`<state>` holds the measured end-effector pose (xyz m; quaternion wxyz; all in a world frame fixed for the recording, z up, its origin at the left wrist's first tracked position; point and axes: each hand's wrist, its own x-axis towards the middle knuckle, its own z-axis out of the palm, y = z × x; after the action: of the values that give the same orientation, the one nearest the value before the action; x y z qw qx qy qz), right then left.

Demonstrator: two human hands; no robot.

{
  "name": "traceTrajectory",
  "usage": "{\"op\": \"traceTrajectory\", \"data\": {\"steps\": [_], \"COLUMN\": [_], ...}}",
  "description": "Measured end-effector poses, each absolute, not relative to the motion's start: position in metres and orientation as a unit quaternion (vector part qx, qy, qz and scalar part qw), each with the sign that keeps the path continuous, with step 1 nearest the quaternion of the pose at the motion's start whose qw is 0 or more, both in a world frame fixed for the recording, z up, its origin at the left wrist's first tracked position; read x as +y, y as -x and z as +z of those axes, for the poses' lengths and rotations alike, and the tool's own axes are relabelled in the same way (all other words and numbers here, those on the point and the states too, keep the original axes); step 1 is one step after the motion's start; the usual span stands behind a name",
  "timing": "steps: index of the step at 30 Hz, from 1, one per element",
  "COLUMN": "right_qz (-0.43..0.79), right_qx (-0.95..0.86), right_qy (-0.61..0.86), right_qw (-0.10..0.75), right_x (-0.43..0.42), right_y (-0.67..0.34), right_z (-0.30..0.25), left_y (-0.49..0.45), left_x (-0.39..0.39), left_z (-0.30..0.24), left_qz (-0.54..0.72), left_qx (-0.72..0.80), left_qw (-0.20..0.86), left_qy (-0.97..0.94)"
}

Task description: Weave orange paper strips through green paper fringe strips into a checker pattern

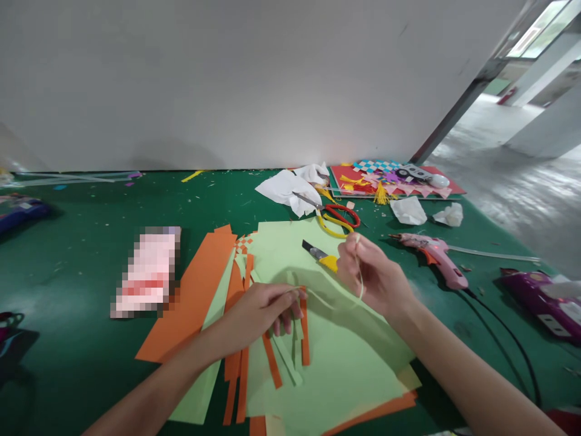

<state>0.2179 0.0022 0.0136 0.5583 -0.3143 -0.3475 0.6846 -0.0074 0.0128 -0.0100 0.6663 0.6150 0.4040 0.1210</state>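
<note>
My left hand (261,309) rests on light green paper sheets (336,357), its fingers closed and pinching one end of a thin pale strip (318,297) beside orange paper strips (272,363). My right hand (374,275) is closed in a pinch on the other end of that pale strip, which loops up past the fingers. A yellow utility knife (320,254) lies just left of my right hand. An orange paper sheet (195,290) lies under the green ones.
Red and yellow scissors (336,217) and white crumpled paper (285,191) lie behind. A pink glue gun (433,254) with its black cable sits at right, near a purple case (542,303). A board with coloured paper scraps (390,178) is at back. Green table (82,254).
</note>
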Motion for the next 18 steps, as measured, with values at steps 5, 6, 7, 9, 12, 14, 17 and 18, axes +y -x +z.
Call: {"op": "traceTrajectory", "data": {"steps": [5,6,7,9,12,14,17,18], "right_qz": [0.691,0.678,0.662,0.638,0.638,0.645,0.636,0.63], "right_qx": [-0.488,-0.518,-0.547,-0.586,-0.598,-0.598,-0.611,-0.616], "right_qy": [0.355,0.368,0.379,0.394,0.401,0.4,0.396,0.395], "right_qw": [0.397,0.369,0.345,0.308,0.273,0.259,0.257,0.258], "right_x": [-0.003,-0.003,-0.003,-0.004,-0.006,-0.006,-0.006,-0.006], "right_y": [-0.209,-0.207,-0.205,-0.202,-0.2,-0.199,-0.199,-0.199], "right_z": [0.009,0.008,0.008,0.006,0.004,0.003,0.003,0.003], "left_y": [0.005,0.005,0.005,0.005,0.005,0.005,0.005,0.005], "left_x": [0.013,0.012,0.012,0.012,0.011,0.011,0.012,0.012], "left_z": [-0.004,-0.003,-0.002,-0.002,-0.004,-0.005,-0.003,-0.002], "left_qz": [0.115,0.113,0.112,0.115,0.123,0.125,0.123,0.123], "left_qx": [0.419,0.42,0.419,0.413,0.408,0.407,0.406,0.406], "left_qw": [0.66,0.659,0.659,0.662,0.66,0.655,0.652,0.652], "left_qy": [-0.613,-0.614,-0.615,-0.615,-0.619,-0.624,-0.628,-0.629]}}
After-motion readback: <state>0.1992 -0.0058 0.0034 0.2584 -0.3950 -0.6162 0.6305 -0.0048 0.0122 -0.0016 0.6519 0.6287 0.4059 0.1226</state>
